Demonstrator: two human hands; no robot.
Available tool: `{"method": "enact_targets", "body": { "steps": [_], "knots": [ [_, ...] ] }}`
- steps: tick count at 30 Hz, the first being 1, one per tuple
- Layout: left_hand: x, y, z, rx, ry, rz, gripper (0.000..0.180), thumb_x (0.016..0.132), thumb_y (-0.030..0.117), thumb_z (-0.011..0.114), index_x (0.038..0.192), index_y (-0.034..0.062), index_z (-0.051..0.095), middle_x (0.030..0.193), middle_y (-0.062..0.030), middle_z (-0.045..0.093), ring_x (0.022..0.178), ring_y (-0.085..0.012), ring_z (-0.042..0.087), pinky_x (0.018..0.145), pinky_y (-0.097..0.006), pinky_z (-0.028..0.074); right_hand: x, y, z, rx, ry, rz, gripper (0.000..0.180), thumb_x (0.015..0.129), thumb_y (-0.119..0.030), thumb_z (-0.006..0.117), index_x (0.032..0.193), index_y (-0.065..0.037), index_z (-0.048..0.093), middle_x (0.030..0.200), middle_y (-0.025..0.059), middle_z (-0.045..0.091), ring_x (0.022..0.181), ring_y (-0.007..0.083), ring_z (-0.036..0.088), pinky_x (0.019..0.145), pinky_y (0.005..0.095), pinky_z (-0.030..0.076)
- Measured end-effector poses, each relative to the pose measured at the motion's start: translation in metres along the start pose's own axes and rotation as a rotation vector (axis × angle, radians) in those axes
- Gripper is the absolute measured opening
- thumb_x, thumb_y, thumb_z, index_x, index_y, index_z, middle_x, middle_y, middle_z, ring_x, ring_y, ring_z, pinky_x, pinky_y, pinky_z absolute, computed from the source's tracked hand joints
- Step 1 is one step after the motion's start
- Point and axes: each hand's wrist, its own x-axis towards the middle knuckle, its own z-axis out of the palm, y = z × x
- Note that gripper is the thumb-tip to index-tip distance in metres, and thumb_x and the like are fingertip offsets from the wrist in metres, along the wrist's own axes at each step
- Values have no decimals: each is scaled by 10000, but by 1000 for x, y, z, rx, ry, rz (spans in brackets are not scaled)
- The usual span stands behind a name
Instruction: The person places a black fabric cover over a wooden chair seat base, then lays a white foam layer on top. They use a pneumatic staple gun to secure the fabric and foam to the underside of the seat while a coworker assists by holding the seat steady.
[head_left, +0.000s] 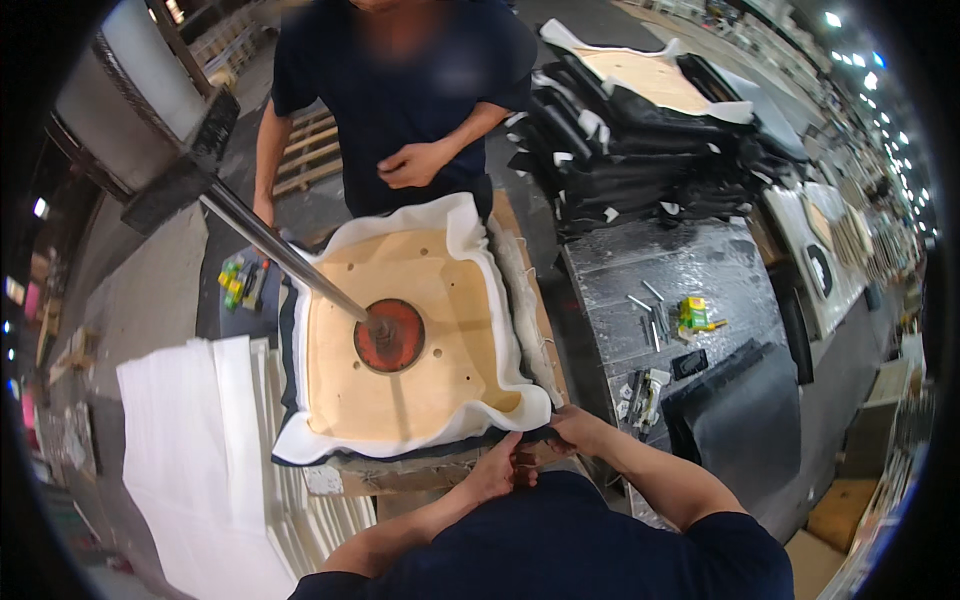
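Observation:
In front of me lies a plywood seat board [330,400] with white padding [470,225] curling up around its edges and a black cover [400,450] showing underneath. A round red press plate [405,345] on a slanting metal rod [280,250] rests on the middle of the board. My left hand [495,472] is at the near edge, thumb up and fingers curled on the black cover. Just right of it, my right hand [580,432] grips the cover at the near right corner. Its fingertips are partly hidden.
Across the board stands a co-worker [410,120], one hand raised at the waist. Black covers [640,160] are piled at the far right. A dark table [620,270] holds a staple gun [648,398] and a small yellow-green box [692,315]. White sheets [190,430] stack at left.

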Motion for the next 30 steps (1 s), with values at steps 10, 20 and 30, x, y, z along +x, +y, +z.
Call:
{"method": "enact_targets", "body": {
  "steps": [10, 20, 30],
  "knots": [
    [35, 16, 68, 359, 561, 300, 642, 1157, 522, 467, 972, -57, 673, 652, -117, 632, 491, -243, 602, 484, -430, 496, 8, -5, -7, -369, 61, -345, 581, 1114, -433, 625, 883, 85, 746, 726, 126, 691, 700, 216, 643, 667, 431, 503],
    [19, 22, 87, 577, 664, 432, 748, 1194, 468, 396, 767, -69, 695, 582, -165, 639, 510, -271, 668, 543, -428, 540, -15, -16, -11, -361, 80, -411, 525, 1122, -410, 652, 743, -47, 671, 636, -44, 540, 563, 68, 436, 476, 338, 311],
    [-114, 52, 44, 1003, 666, 920, 454, 1176, 387, 501, 1098, 27, 765, 816, -134, 745, 721, -241, 733, 690, -422, 594, 13, 11, -45, -549, 66, -571, 414, 1116, -329, 649, 787, -79, 652, 661, -19, 574, 564, 78, 519, 510, 298, 413]
  ]
}}
